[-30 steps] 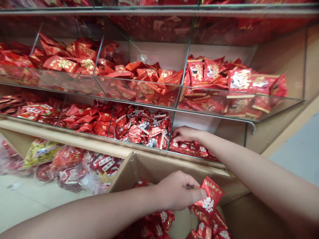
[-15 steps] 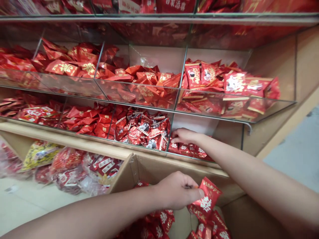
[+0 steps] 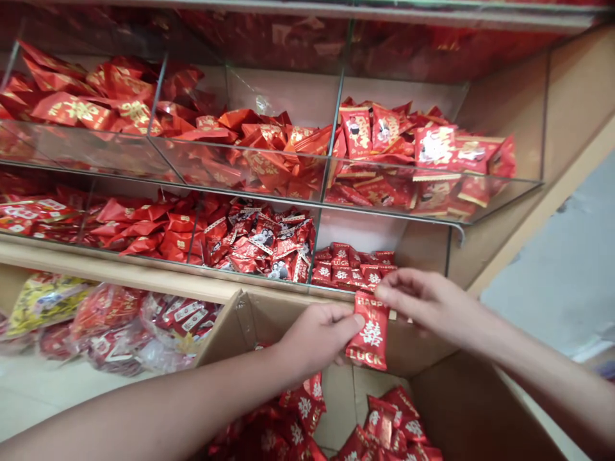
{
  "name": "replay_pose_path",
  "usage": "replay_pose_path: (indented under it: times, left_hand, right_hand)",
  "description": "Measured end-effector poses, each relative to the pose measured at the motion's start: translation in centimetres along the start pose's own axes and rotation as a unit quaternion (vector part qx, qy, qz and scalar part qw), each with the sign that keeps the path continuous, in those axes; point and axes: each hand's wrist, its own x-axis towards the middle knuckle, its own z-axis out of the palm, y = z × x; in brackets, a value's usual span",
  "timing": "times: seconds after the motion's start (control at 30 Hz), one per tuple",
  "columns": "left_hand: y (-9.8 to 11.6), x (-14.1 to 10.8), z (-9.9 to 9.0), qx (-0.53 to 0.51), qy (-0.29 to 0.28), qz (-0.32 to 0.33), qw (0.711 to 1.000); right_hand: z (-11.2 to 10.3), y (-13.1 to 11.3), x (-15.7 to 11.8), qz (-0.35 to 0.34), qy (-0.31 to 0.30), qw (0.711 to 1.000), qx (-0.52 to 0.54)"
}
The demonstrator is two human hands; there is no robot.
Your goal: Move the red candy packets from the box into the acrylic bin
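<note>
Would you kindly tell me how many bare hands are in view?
2: the left hand grips the left edge of the red LUCK packet above the cardboard box; the right hand is at the packet's upper right corner.

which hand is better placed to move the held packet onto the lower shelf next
Probably the right hand: it touches the top of the packet, nearer the lower shelf. The left hand pinches the packet's side, lower down.

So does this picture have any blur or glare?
Head view: the held packet is fairly sharp, LUCK readable; head view: glare whitens print on a shelf packet; head view: the right hand looks slightly soft; head view: dim and smeary beneath the top shelf.
</note>
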Motion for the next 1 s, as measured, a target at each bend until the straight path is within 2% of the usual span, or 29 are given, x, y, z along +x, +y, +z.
replay_pose_path:
  times: [0.07, 0.17, 0.23, 0.3, 0.37, 0.43, 0.53, 0.63, 0.77, 0.9, 1.0]
  left_hand:
    - [0.1, 0.0, 0.2, -0.032, -0.003, -0.001, 0.999]
    - [0.0, 0.1, 0.5, -0.063, -0.006, -0.007, 0.998]
    - [-0.2, 0.2, 0.5, -0.085, 0.004, -0.011, 0.996]
    - [-0.3, 0.2, 0.5, -0.110, 0.017, -0.024, 0.993]
    - [-0.5, 0.2, 0.5, -0.102, 0.019, -0.038, 0.994]
    - [-0.6, 0.1, 0.7, -0.059, 0.004, -0.047, 0.997]
    - [-0.9, -0.1, 1.0, -0.011, -0.015, -0.048, 0.999]
    - [-1.2, -0.1, 1.1, -0.005, -0.023, -0.046, 0.999]
    - [-1.5, -0.2, 0.9, 0.012, -0.032, -0.043, 0.998]
    - [-1.7, -0.4, 0.7, 0.045, -0.062, -0.030, 0.997]
    - [-1.7, -0.7, 0.8, 0.069, -0.080, -0.028, 0.994]
  right_hand:
    - [1.8, 0.6, -1.9, 0.041, -0.061, 0.990, 0.119]
    - [3.4, 0.7, -2.9, 0.038, -0.099, 0.964, 0.244]
    - [3.1, 0.5, -2.1, 0.020, -0.083, 0.960, 0.266]
    - [1.8, 0.2, -0.1, -0.001, -0.037, 0.966, 0.257]
    - [0.5, 0.0, 3.1, -0.008, 0.032, 0.974, 0.226]
    - [-0.2, -0.1, 7.1, 0.021, 0.093, 0.983, 0.159]
    - [0.8, -0.2, 12.7, 0.071, 0.088, 0.988, 0.104]
    - [3.2, -0.2, 16.2, 0.088, 0.060, 0.993, 0.044]
    - [5.1, 0.3, 17.8, 0.077, 0.054, 0.994, -0.054]
    - [4.6, 0.8, 17.7, 0.053, 0.074, 0.983, -0.162]
    - [4.1, 0.7, 17.5, 0.008, 0.063, 0.970, -0.236]
